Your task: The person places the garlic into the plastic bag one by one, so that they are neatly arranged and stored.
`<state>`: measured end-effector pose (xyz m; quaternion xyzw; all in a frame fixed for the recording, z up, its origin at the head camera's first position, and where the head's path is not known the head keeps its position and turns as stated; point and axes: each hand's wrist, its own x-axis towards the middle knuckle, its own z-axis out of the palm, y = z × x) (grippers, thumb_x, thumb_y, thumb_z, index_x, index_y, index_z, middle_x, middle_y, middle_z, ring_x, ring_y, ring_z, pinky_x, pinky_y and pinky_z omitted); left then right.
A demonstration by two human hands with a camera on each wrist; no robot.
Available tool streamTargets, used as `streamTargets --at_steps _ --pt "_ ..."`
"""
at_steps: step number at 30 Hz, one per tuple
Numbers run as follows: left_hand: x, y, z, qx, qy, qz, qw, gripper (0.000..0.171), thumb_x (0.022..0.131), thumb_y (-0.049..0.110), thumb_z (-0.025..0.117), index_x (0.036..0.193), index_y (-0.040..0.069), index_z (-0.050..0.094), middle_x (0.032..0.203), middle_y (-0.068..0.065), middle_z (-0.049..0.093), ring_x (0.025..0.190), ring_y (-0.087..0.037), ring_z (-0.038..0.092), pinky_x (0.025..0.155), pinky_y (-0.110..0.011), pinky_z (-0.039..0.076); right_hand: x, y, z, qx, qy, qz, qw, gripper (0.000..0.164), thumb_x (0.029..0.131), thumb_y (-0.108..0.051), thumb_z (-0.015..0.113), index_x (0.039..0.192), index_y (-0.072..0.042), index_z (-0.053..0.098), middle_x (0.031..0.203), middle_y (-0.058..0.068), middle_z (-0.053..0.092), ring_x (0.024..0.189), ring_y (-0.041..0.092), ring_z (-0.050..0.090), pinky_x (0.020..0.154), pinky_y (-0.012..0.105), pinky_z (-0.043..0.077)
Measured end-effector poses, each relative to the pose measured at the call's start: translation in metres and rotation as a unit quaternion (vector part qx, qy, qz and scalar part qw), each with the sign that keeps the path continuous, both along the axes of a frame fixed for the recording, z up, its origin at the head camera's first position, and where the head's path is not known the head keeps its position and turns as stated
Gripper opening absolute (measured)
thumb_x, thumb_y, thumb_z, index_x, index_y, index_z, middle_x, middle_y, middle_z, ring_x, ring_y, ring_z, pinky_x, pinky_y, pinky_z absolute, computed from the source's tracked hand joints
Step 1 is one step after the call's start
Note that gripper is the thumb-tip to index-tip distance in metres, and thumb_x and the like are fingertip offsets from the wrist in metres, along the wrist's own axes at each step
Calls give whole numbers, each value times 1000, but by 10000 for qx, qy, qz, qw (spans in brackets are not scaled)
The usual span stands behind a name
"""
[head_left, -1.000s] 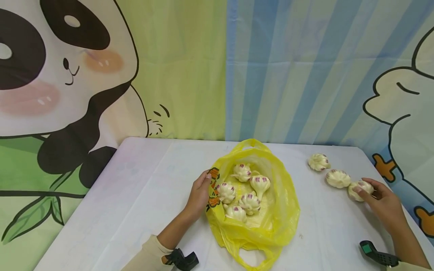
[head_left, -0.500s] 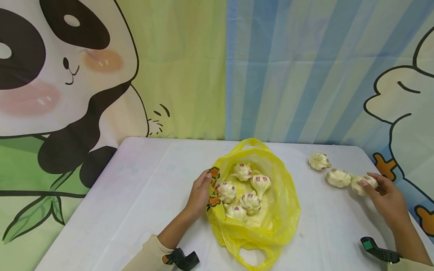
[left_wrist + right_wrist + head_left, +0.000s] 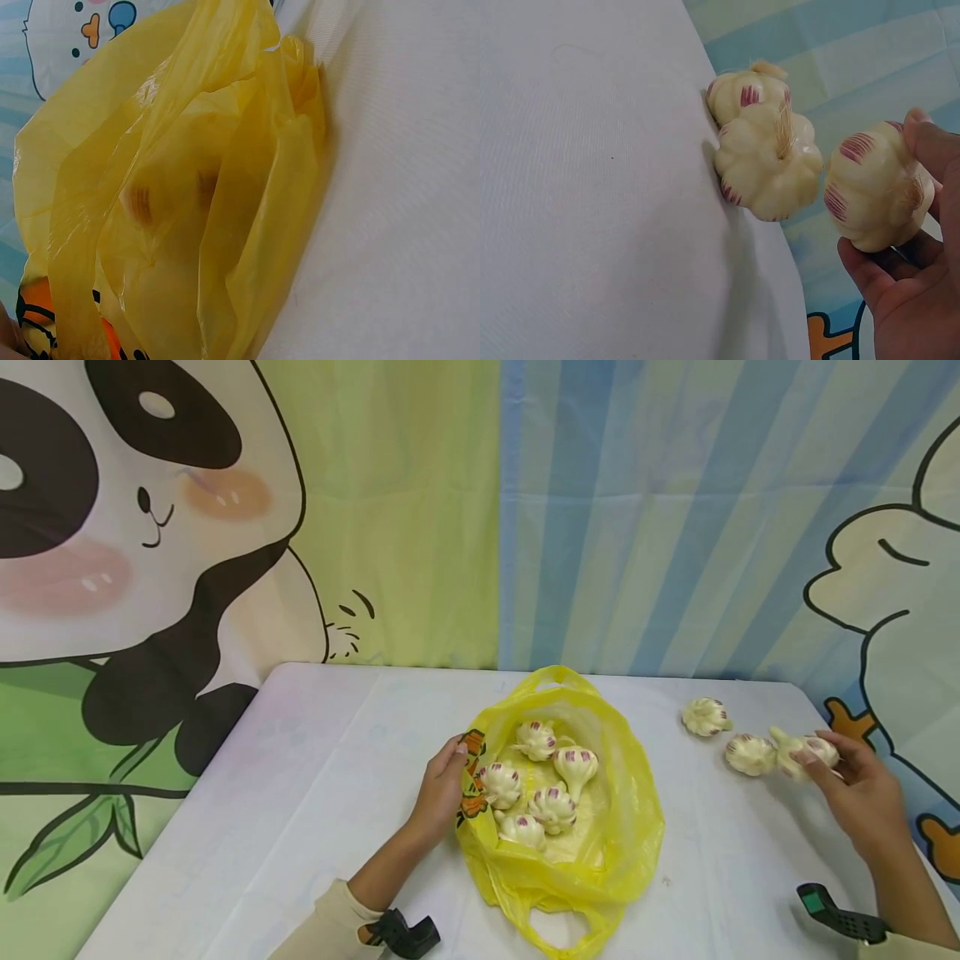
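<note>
A garlic is at the right end of the counter, the grip of the right hand clamped on it. Two loose bulbs lie just beside. Well to the left, the left hand has its grip clamped on the rim of an open yellow bag with five bulbs inside.

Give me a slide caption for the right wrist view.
The right hand holds a purple-streaked garlic bulb; two more garlic bulbs rest on the white tabletop nearby.
</note>
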<state>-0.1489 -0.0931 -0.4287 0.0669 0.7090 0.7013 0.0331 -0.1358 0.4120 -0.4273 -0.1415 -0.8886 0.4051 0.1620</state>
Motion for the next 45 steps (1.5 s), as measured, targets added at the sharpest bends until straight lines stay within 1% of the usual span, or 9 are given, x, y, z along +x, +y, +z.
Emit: streamTargets --at_steps 3,10,16,20,23,28,34,39,45 --pt "0 0 0 -11 -6 -2 10000 41 108 31 30 136 10 50 117 -25 55 98 -29 57 81 -34 50 1 -5 5 35 44 23 10000 57 98 -34 58 147 -13 40 149 13 38 129 19 42 73 2 40" --pt "2 0 1 134 73 -108 9998 42 109 29 29 137 6 48 122 -25 53 108 -33 54 91 -40 45 2 -19 19 135 406 288 9987 56 97 -28 61 146 -9 42 141 14 42 123 10 45 77 3 39" --pt "2 0 0 164 21 -119 9998 42 109 29 29 139 6 47 124 -25 52 111 -35 53 94 -43 44 3 -30 31 -247 769 764 9938 50 95 -18 66 141 -12 48 123 -8 49 108 -6 45 77 2 39" --pt "2 0 1 163 -1 -98 9998 42 109 28 29 139 5 46 121 -24 53 107 -33 54 90 -40 46 1 -39 37 -323 1019 998 9893 47 93 -9 67 137 -7 51 118 -16 50 105 -5 48 78 2 39" --pt "2 0 1 132 2 -80 9999 42 109 28 28 139 6 46 119 -23 53 104 -32 54 86 -39 47 1 -47 41 -261 1105 1062 9878 47 92 -8 67 136 -5 51 119 -15 51 106 -4 48 79 2 39" --pt "3 0 2 -2 -12 -56 10000 43 109 30 28 140 7 46 120 -24 54 104 -31 55 87 -38 47 3 -60 46 -280 1165 1122 9864 47 92 -7 67 136 -7 51 120 -14 53 108 -3 48 81 3 39" --pt "2 -1 1 60 -11 -48 10000 42 109 29 28 138 7 47 120 -25 53 104 -31 55 87 -38 47 1 -77 48 -114 1236 1482 9811 45 93 -7 66 135 -3 50 122 -10 53 110 0 48 83 5 39" --pt "1 0 -1 69 -64 -149 9998 42 108 32 28 138 9 48 119 -25 53 102 -31 55 85 -37 48 4 -87 49 -65 1286 1676 9774 44 93 -6 66 133 0 50 123 -9 53 111 0 48 84 5 39" --pt "1 1 0 51 -82 -108 9999 42 108 31 29 140 11 46 125 -22 54 109 -31 54 91 -38 46 8 -101 53 -34 1442 1908 9710 44 92 -4 67 132 -1 51 125 -5 54 110 1 51 82 9 43"
